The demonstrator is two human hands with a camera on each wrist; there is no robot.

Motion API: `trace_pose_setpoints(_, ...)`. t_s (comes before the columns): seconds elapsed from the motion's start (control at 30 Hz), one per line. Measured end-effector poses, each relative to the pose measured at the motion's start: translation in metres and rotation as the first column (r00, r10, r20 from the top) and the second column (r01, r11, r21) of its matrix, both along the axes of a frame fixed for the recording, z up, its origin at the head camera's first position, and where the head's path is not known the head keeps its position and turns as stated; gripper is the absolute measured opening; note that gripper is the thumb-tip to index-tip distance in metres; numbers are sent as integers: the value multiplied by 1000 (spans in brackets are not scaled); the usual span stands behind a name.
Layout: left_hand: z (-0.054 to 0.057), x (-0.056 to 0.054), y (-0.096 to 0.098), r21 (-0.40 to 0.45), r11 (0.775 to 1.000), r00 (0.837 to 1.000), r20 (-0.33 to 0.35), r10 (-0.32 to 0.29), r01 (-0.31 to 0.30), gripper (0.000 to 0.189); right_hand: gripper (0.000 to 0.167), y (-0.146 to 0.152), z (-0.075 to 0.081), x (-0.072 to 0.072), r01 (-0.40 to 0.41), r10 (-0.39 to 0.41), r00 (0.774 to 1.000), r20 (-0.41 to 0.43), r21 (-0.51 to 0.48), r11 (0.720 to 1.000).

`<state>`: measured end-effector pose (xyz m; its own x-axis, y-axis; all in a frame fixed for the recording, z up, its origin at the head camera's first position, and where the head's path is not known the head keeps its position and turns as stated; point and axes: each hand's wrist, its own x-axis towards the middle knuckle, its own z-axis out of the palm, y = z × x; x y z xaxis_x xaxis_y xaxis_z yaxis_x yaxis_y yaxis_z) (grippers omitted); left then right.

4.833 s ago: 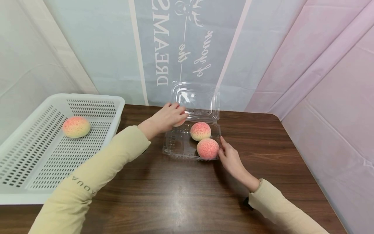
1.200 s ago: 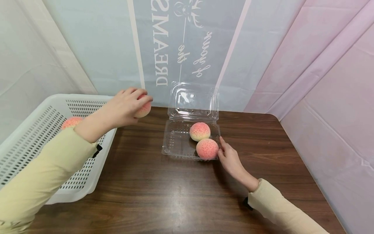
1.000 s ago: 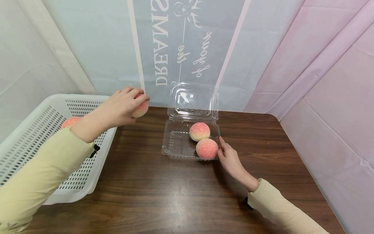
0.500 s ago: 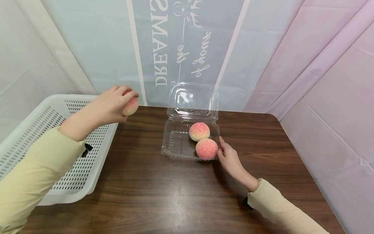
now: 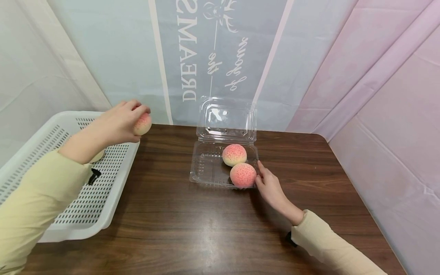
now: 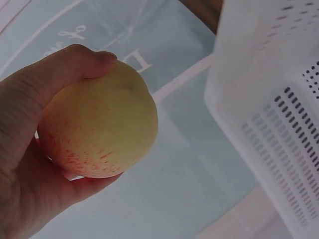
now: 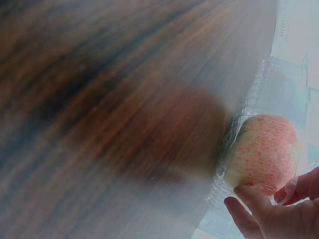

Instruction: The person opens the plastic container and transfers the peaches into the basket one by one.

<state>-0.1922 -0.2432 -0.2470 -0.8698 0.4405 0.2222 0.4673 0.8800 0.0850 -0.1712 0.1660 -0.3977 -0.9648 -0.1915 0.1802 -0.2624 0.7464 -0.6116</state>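
Observation:
My left hand (image 5: 117, 124) grips a peach (image 6: 107, 119), yellow with red speckles, above the near-right rim area of the white basket's far end. In the left wrist view, thumb and fingers curl round the fruit. A clear plastic clamshell box (image 5: 209, 168) stands on the table with its lid (image 5: 227, 116) raised at the back. Inside its right half sit two pink-and-yellow peaches, one behind (image 5: 234, 154) and one in front (image 5: 243, 175). My right hand (image 5: 273, 189) holds the box's right front corner, thumb and fingers at the rim.
The white perforated basket (image 5: 117, 198) stands at the left; a further peach (image 5: 98, 156) in it is mostly hidden behind my left forearm. A brown wooden table (image 5: 192, 229) lies underneath. Behind it hangs a printed cloth (image 5: 220, 57), with pale sheeting on both sides.
My left hand has lifted a peach out of the box's left half and carried it left, to the basket's far right rim. The right hand has stayed at the box's corner.

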Motion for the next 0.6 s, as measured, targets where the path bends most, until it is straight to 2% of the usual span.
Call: trace_pose_setpoints(0.6,-8,-8,-33,6,994,990,95,104,-105,65,50,0,1,1,-6,6,1000,-4,-2,1000)
